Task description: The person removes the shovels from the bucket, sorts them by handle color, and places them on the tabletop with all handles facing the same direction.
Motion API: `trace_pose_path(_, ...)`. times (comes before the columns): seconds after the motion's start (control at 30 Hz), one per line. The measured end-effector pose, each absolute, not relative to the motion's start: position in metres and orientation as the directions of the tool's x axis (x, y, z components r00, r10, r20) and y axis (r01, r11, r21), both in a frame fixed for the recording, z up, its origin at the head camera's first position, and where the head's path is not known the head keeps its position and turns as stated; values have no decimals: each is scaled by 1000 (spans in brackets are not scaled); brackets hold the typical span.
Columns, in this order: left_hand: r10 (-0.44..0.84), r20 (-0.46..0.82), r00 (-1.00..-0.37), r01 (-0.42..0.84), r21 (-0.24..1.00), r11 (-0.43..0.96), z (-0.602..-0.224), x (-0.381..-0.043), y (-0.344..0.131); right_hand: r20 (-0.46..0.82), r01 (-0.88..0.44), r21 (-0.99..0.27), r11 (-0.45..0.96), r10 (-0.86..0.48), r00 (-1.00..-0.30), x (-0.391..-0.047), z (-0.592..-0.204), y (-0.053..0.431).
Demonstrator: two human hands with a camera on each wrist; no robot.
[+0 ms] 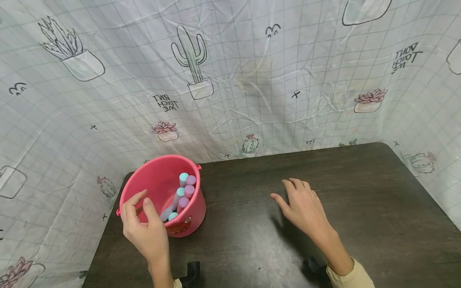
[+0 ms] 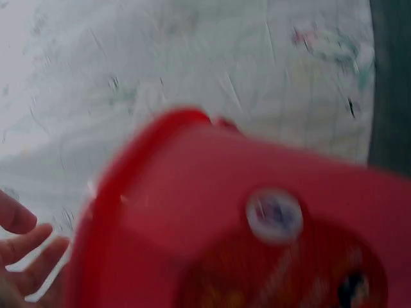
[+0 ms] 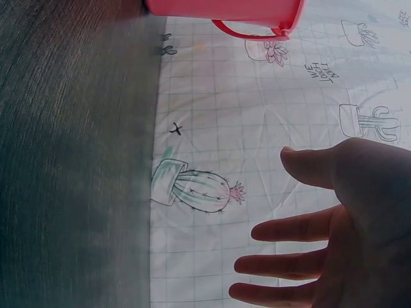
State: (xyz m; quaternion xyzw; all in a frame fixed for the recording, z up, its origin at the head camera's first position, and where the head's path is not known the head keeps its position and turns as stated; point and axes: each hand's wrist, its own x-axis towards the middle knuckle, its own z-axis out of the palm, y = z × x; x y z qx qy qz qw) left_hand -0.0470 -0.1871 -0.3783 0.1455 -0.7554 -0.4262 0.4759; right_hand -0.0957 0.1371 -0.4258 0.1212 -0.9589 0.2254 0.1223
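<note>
Bucket (image 1: 151,176): table's (image 1: 360,192) 10 o'clock; sticks (image 1: 189,191) inside, at 4 o'clock.
Left hand (image 1: 147,236): bucket's 7 o'clock, loosely bent, holding nothing.
Right hand (image 1: 306,208): bucket's 3 o'clock, fingers extended, holding nothing.

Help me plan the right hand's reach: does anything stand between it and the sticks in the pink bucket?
The right wall of the pink bucket stands between the right hand and the sticks; the bucket's top is open, and nothing else shows in between.

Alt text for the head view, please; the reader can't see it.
An empty left hand is by a pink bucket of blue- and purple-topped sticks; the empty right hand hovers over a dark table. Cactus-print cloth hangs behind.
</note>
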Motion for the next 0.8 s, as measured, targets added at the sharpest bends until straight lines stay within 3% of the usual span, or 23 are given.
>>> trace_pose_path(0.17,-737,512,-442,45,833,552,-387,-53,-204,275,-283,-406,869,-179,-944,-96,-423,138)
trace_pose_path(0.4,-795,425,-432,-56,867,494,-395,-54,-224,269,-283,-416,864,-180,-946,-96,-423,138)
trace_pose_path(0.53,-815,345,-466,-70,904,422,-396,-55,-233,273,-288,-416,862,-184,-944,-96,-423,138)
trace_pose_path(0.8,-767,205,-609,-133,926,353,-391,-56,-249,264,-283,-420,862,-182,-947,-96,-420,141)
